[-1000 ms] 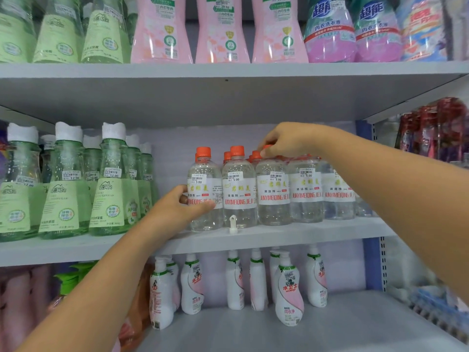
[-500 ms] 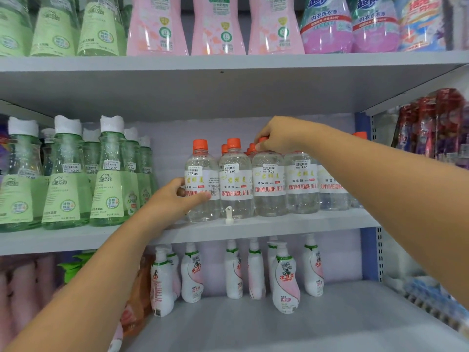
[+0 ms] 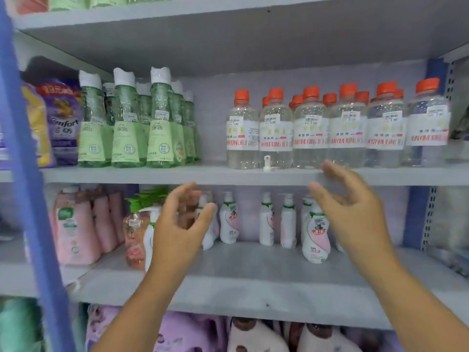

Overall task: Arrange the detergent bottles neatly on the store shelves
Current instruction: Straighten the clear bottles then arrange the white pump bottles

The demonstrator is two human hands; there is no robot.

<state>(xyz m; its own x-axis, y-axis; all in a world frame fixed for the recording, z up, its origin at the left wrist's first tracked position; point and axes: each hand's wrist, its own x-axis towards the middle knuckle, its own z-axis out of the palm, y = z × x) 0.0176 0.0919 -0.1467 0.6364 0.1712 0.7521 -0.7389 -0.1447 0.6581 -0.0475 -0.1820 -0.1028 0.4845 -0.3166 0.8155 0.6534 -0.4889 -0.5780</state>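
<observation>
On the middle shelf: clear bottles (image 3: 314, 130) with orange caps stand upright in a close row, labels facing us, likely so prices read easily.
Lower shelf (image 3: 253, 275): white pump bottles (image 3: 316, 231) stand looser, one well forward of the row; we judge these need straightening next.
Left hand (image 3: 177, 224): fingers spread and loosely curved, holding nothing, in front of the pump bottles.
Right hand (image 3: 355, 207): spread, empty, near the front bottle.
Green bottles (image 3: 127, 123): grouped at left, tidy.
</observation>
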